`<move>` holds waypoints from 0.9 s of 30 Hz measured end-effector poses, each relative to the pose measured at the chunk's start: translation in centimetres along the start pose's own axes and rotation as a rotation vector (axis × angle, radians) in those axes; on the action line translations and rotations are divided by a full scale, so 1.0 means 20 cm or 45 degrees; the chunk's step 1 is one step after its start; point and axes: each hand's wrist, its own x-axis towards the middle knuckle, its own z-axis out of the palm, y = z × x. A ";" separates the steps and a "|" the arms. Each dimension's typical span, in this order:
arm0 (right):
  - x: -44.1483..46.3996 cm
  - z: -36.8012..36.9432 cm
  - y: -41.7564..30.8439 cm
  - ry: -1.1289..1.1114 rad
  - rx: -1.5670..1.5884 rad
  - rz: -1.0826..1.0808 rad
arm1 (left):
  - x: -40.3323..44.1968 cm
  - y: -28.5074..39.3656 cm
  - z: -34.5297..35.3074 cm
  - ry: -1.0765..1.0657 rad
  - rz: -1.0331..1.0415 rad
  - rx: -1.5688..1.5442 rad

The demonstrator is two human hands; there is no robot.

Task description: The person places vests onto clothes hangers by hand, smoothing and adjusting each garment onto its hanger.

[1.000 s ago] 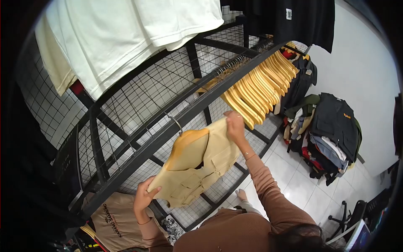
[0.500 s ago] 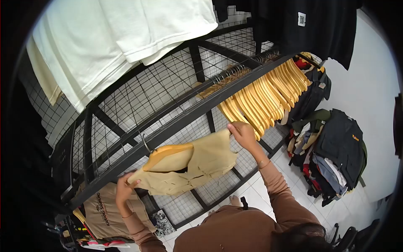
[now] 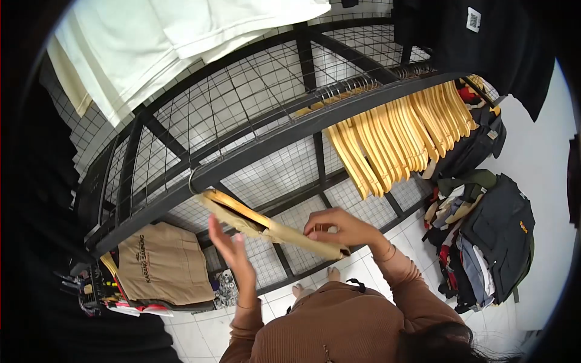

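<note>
A tan garment [image 3: 311, 243] hangs on a wooden hanger [image 3: 236, 207], whose metal hook is over the black rack bar [image 3: 266, 140]. The garment is seen nearly edge-on, so its shape is largely hidden. My left hand [image 3: 235, 257] is beside its near face, fingers stretched out and holding nothing. On the other side, my right hand [image 3: 342, 228] has its fingers bent in a pinch at the upper edge of the cloth, toward the lower right end.
Many bare wooden hangers [image 3: 393, 142] hang along the bar to the right. A clothes pile with a black jacket [image 3: 499, 236] stands on the tiled floor. A brown printed garment [image 3: 163, 263] is at lower left. White clothes [image 3: 200, 27] hang above.
The garment has turned from facing me to nearly edge-on. My left hand has let go of its left side and opened. My right hand has moved lower, and the view has shifted.
</note>
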 end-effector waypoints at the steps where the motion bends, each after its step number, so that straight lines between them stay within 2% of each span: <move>1: -0.01 0.04 -0.01 -0.034 0.079 0.014 | -0.06 0.06 0.05 -0.070 -0.034 -0.158; 2: -0.01 0.08 -0.02 -0.065 0.156 0.028 | -0.11 0.12 0.09 -0.140 -0.067 -0.318; 3: -0.02 0.13 -0.02 -0.094 0.234 0.043 | -0.14 0.18 0.11 -0.137 -0.074 -0.309; 6: -0.05 0.30 0.01 -0.139 0.304 -0.004 | -0.21 0.33 0.16 -0.233 -0.417 -0.510; 8: -0.04 0.36 0.04 -0.151 0.336 -0.042 | -0.21 0.33 0.14 -0.260 -0.391 -0.422; 11: 0.00 0.43 0.09 0.504 0.202 -0.251 | -0.19 0.33 0.10 -0.308 -0.331 -0.231; 12: 0.01 0.47 0.08 0.513 0.222 -0.254 | -0.19 0.34 0.09 -0.293 -0.390 -0.287; 14: 0.07 0.57 -0.01 0.620 0.558 -0.336 | -0.18 0.34 0.07 -0.266 -0.505 -0.404; 16: 0.10 0.69 0.01 0.695 0.741 -0.384 | -0.18 0.35 0.06 -0.274 -0.511 -0.366; 18: 0.11 0.92 0.26 0.431 0.082 -0.049 | -0.18 0.35 0.04 -0.264 -0.529 -0.334; 20: 0.11 1.14 0.55 0.379 0.423 0.334 | -0.15 0.34 0.00 -0.318 -0.574 -0.303; 22: -0.06 1.37 1.00 -0.050 0.007 0.624 | -0.13 0.32 -0.05 -0.389 -0.660 -0.273; 24: -0.12 1.35 1.01 -0.264 -0.080 1.357 | -0.13 0.30 -0.09 -0.412 -0.650 -0.248; 26: -0.07 1.27 0.97 0.269 -0.064 0.975 | -0.11 0.27 -0.09 -0.419 -0.596 -0.245; 27: 0.00 1.22 0.89 0.551 0.272 0.634 | -0.11 0.26 -0.10 -0.426 -0.609 -0.245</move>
